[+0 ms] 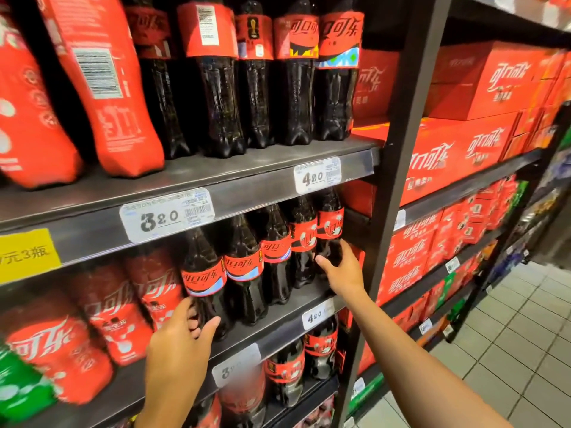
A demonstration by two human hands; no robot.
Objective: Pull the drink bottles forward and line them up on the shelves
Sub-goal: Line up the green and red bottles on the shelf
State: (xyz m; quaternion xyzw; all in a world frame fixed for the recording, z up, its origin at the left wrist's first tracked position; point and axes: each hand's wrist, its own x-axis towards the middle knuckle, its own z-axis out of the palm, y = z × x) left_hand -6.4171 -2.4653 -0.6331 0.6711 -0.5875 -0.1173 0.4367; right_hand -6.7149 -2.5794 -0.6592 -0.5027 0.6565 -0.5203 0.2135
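Left hand [180, 330] grips the dark red-labelled plastic cola bottle [205, 282], right hand [340, 267] grips the end one [330, 230]; row between them looks nearly lined up.

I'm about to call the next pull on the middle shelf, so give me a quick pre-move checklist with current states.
1. Left hand on the leftmost dark bottle: ok, fingers wrap its lower body.
2. Right hand on the rightmost dark bottle: ok, fingers curl round it.
3. Row flush with the shelf edge: not ok, the right end sits further back.
4. Labels facing out: ok on the left bottles, cannot tell on the right ones.
5. More bottles behind the row: cannot tell.
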